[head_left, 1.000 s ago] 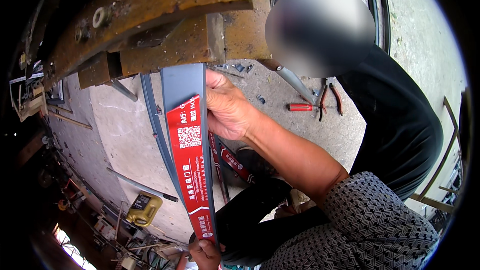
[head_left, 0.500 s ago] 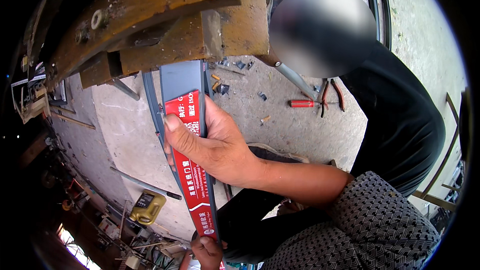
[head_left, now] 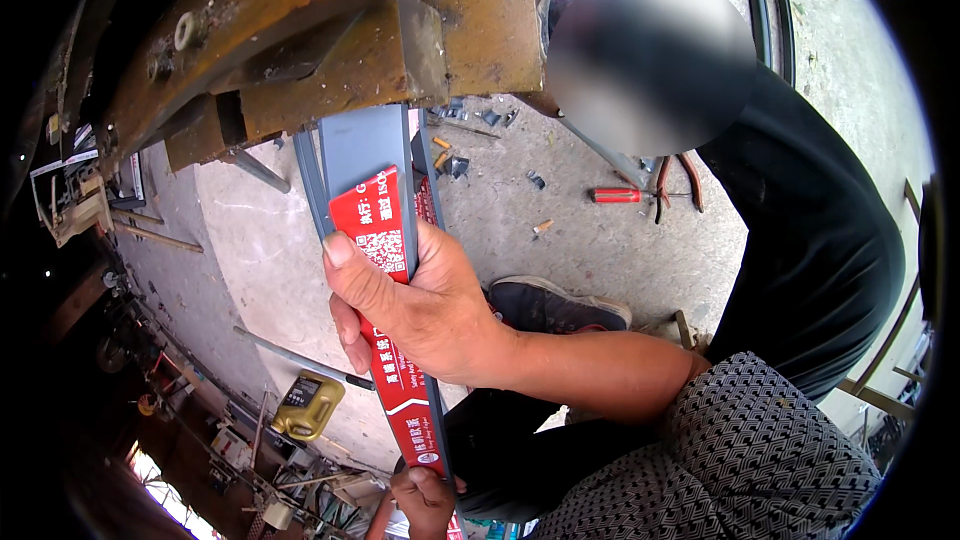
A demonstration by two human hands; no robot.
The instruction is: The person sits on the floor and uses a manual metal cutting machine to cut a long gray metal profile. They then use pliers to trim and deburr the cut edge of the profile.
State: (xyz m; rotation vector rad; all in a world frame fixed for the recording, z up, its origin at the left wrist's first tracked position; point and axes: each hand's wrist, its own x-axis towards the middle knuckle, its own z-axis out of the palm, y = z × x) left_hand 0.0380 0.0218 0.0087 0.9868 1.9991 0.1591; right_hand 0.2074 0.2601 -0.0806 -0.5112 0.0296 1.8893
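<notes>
Grey flat woven strap (head_left: pixel 365 145) w/ a long red printed label (head_left: pixel 372 215) runs from under the rusty yellow steel beam (head_left: pixel 330 40) at top down to the lower edge of the view, roughly upright and looking taut. 2 thinner dark bands flank it, 1 each side.

Right hand (head_left: pixel 415 305) is wrapped round the strap at mid-length: thumb across the label's front, fingers curled shut behind and round the far edge, a full closed grip. Left hand (head_left: pixel 425 498) is at the strap's bottom end, fingers bent onto it. It's partly cut by the frame, so how tight it holds I can't tell.

Judging from this, doing it well means:
1. Keep the webbing flat, no twist btwn the 2 hands, label facing out so a turn shows at once.
2. Keep the right hand well below the spot where strap meets beam. That's a pinch point if the steel shifts.
3. Check the strap sits square under the beam, not riding on a sharp corner, which could cut it.
4. Keep the side bands from crossing over it.

A co-worker in a black top (head_left: pixel 810 240) crouches just beside, dark shoe (head_left: pixel 555 305) near the right forearm. On the concrete floor (head_left: pixel 600 250) beyond: a red-handled screwdriver (head_left: pixel 615 196) and pliers (head_left: pixel 685 180). A yellow plastic jerrycan (head_left: pixel 308 405) stands lower left.
</notes>
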